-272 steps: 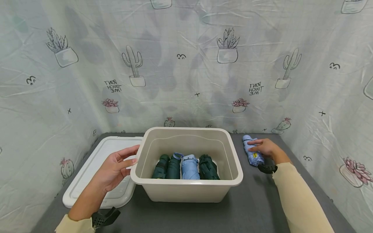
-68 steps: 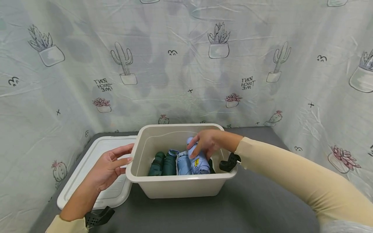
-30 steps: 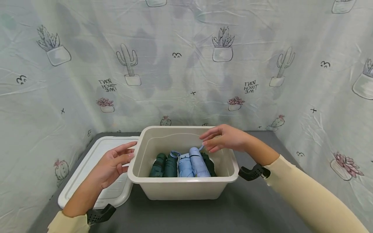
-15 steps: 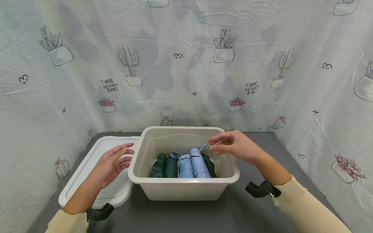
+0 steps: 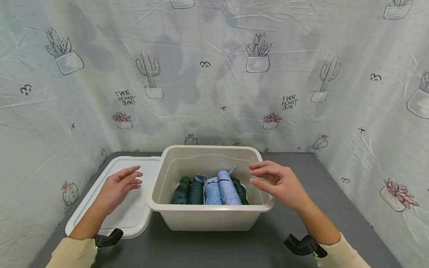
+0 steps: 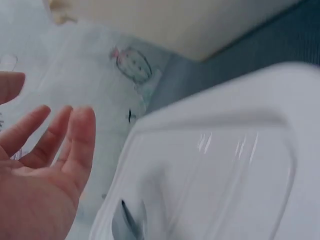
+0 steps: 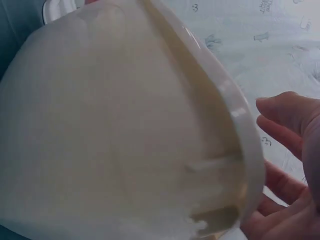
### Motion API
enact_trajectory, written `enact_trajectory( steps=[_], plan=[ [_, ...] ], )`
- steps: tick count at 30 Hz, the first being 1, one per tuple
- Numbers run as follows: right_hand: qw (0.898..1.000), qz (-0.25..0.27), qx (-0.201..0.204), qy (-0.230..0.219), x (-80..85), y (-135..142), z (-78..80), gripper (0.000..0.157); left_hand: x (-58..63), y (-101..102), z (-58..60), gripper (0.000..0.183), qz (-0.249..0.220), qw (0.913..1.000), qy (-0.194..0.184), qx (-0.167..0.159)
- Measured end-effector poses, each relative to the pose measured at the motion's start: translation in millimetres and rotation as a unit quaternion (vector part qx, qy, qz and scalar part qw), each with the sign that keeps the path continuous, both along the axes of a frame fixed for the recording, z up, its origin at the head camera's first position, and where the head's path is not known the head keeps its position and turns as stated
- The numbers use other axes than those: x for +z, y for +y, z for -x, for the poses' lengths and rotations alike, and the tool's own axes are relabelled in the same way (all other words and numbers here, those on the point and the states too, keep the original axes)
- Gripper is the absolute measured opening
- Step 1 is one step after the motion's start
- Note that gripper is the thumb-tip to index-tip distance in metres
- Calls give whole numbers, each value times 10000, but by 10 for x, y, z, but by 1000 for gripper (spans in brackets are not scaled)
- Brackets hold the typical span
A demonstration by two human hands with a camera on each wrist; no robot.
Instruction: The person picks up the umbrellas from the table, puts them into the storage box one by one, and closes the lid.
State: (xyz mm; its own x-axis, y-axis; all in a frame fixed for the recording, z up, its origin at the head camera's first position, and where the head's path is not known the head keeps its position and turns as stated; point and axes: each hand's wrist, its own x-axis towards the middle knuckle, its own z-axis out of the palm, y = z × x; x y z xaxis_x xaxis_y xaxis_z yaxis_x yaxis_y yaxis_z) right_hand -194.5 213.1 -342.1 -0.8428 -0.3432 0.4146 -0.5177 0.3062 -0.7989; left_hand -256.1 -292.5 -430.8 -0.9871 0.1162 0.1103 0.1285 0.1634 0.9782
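Note:
A beige plastic bin (image 5: pixel 214 219) stands in the middle, holding several folded umbrellas. Two dark green umbrellas (image 5: pixel 196 191) lie on the left. Beside them are a pale blue umbrella (image 5: pixel 213 191) and another light blue umbrella (image 5: pixel 229 188), whose wrist strap sticks up. A further dark green umbrella (image 5: pixel 240 191) is partly covered at the right. My left hand (image 5: pixel 117 188) hovers over the white lid (image 5: pixel 129 219), fingers loose and apart from the bin. My right hand (image 5: pixel 281 182), holding nothing, is at the bin's right rim, fingers loosely bent.
The white lid lies on the dark grey tabletop (image 5: pixel 268 245), left of the bin. A cactus-print curtain (image 5: pixel 214 85) hangs behind and at both sides. Each wrist carries a black mount (image 5: pixel 303 245).
The right hand has brought the light blue umbrella from the table's right into the bin, released it and drawn back right. The left hand has left the bin's rim, moving left.

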Motion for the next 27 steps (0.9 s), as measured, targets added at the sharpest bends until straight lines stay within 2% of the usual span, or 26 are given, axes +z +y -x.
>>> enact_trajectory(
  steps=[2,3,7,10,14,17,21,27],
  plan=[
    [9994,-19,-92,333,-61,-14,-62,24,-12,-44,13,54,684,9972,75,279],
    [9986,-32,-146,508,-94,-19,-89,25,-14,-59,18,56,1109,9928,96,435],
    [9948,64,-280,973,-185,-32,-191,31,-33,-102,46,53,2507,9637,172,904],
    [9921,128,-352,1193,-228,-29,-262,33,-77,-134,83,49,3170,9414,331,1101],
    [9853,-46,-594,1604,-281,-23,-343,37,-142,-190,146,50,3725,9197,305,1202],
    [9791,-154,-741,1887,-319,-20,-393,39,-171,-231,179,53,4019,9071,205,1234],
    [9725,-206,-777,2188,-366,-11,-440,43,-190,-272,193,57,4257,8968,63,1207],
    [9670,-165,-700,2444,-442,26,-469,41,-201,-312,215,61,4459,8879,-247,1104]
  ],
)
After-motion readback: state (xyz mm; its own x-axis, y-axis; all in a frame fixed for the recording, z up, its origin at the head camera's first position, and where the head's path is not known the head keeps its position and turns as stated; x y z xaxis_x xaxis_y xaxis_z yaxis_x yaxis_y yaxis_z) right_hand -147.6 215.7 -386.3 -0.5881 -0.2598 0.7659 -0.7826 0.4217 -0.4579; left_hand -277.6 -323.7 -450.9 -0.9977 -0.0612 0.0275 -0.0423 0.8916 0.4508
